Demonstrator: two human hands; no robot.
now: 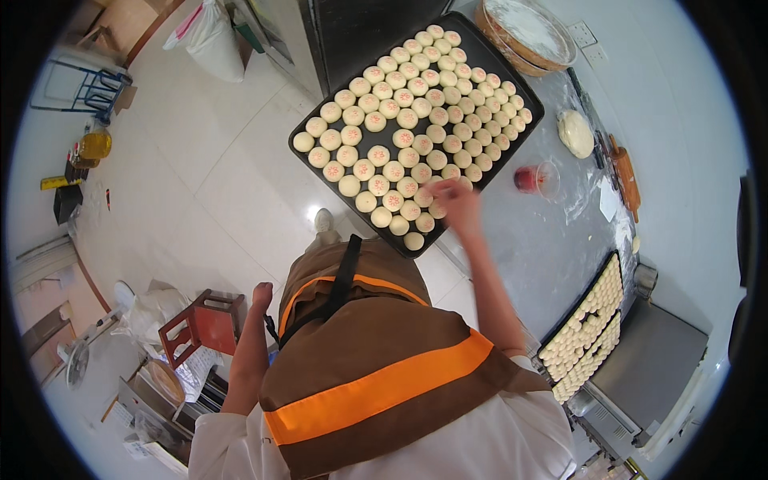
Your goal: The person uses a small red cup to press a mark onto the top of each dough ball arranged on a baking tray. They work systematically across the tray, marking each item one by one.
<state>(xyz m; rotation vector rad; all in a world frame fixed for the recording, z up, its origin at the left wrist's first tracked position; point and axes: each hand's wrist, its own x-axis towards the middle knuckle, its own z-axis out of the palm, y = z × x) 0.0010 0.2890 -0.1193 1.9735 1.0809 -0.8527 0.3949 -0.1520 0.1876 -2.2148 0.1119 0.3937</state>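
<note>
My right hand [461, 201] hovers over the near right part of a black baking tray [375, 139], blurred by motion. Its fingers point down at the dough buns, and whether they hold anything is hidden. Rows of round pale buns [393, 200] fill much of the tray; many bear a red flower-like mark on top, while some, such as a bun [414, 241] at the near corner, look plain. To the right of the tray, a clear plastic cup [538, 179] with red contents is on the worktop. My left hand [262, 297] hangs at my side, away from the tray, its fingers mostly hidden.
The grey worktop [510, 240] carries a dough lump [576, 133], a wooden rolling pin [625, 179] and a flour-filled basket [528, 36]. Another tray of buns [582, 324] lies at right, beside a metal appliance [651, 351]. A red wooden chair [215, 327] stands at left.
</note>
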